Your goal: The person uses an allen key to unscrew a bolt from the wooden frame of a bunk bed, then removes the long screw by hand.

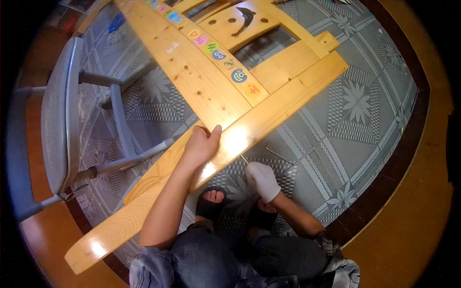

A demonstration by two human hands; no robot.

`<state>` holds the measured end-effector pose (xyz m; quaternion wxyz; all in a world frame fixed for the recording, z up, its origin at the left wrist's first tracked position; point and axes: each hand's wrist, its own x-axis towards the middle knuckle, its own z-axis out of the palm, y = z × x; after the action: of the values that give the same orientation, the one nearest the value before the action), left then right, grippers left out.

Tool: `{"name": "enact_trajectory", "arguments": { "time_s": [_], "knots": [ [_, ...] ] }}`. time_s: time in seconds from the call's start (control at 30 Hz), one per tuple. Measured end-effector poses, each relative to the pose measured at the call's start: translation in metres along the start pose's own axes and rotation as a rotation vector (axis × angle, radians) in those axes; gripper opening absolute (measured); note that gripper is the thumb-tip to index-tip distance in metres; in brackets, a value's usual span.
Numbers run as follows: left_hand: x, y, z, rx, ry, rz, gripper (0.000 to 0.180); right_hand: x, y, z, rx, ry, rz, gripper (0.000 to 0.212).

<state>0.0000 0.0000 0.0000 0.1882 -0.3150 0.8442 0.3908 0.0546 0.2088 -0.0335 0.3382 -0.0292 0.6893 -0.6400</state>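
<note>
A pale wooden frame, like a bed part, slants across the view, with a long rounded post (240, 139) nearest me. My bare left hand (200, 145) is closed round this post where a wide side board (192, 79) meets it, thumb on top. Below the post, my right hand (263, 181) wears a white glove, its fingers closed on a thin rod-shaped tool (244, 159). The tool's visible end reaches the lower edge of the post; its exact kind and tip are hidden. A thin L-shaped metal piece (279, 153) lies on the floor beyond that hand.
A grey chair (62, 115) stands at the left, its legs close to the post. Farther off, the frame has a panel (264, 24) with a dolphin-shaped cutout and a strip of colourful stickers (219, 55). Grey patterned matting (355, 158) covers the floor. My sandalled feet are beneath the post.
</note>
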Motion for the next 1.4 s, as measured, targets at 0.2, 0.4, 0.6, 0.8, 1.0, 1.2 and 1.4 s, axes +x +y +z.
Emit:
{"name": "enact_trajectory", "arguments": {
  "time_s": [0.2, 0.4, 0.6, 0.8, 1.0, 1.2, 1.4],
  "knots": [
    [-0.015, 0.011, 0.007, -0.801, -0.249, -0.047, 0.032, -0.026, -0.009, -0.007, 0.036, 0.056, 0.080, 0.029],
    [-0.006, 0.002, 0.007, -0.871, -0.164, -0.049, 0.022, -0.025, -0.007, -0.008, -0.029, 0.031, -0.032, 0.029],
    [0.003, 0.000, -0.007, -0.822, -0.238, -0.083, 0.021, -0.024, -0.008, -0.012, -0.064, -0.036, -0.083, 0.029],
    [0.008, -0.029, -0.007, -0.480, -0.405, 0.163, 0.042, -0.023, -0.028, 0.004, 0.829, 0.006, 0.499, 0.033],
    [-0.007, 0.001, -0.021, -0.470, -0.831, -0.149, 0.073, -0.014, -0.042, 0.010, 1.259, -0.019, 0.658, 0.036],
    [0.005, -0.005, -0.015, -0.423, -1.024, -0.225, 0.070, -0.010, -0.041, 0.005, 1.136, -0.021, 0.629, 0.037],
    [0.006, -0.015, -0.009, -0.454, -1.050, -0.242, 0.068, -0.012, -0.016, 0.008, 0.200, 0.085, 0.065, 0.027]
  ]
}}
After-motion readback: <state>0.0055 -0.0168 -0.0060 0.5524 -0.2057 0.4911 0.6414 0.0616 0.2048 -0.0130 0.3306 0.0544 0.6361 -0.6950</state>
